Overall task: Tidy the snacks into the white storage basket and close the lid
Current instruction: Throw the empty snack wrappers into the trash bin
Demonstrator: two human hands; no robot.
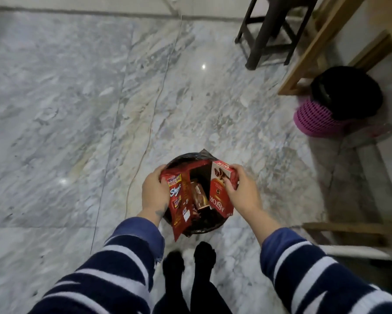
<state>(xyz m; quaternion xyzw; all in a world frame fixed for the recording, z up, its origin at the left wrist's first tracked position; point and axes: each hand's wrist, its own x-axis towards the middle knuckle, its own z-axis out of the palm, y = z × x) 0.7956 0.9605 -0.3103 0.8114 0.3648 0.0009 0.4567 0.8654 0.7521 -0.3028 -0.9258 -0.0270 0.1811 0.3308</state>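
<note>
I hold a bundle of red snack packs in front of me above the marble floor. My left hand (155, 190) grips a red Beng-Beng Share It bag (178, 201) on the left side. My right hand (241, 189) grips a red Astor box (221, 196) on the right side. Between them stand smaller brown snack packs (199, 196). Under the bundle shows a dark round container (186, 158), mostly hidden. No white storage basket is visible.
A dark stool (269, 30) stands at the back right beside a wooden frame (312, 48). A pink mesh bin with a black liner (335, 103) sits at the right. A thin cable (149, 123) runs across the floor. My feet in black socks (188, 261) are below.
</note>
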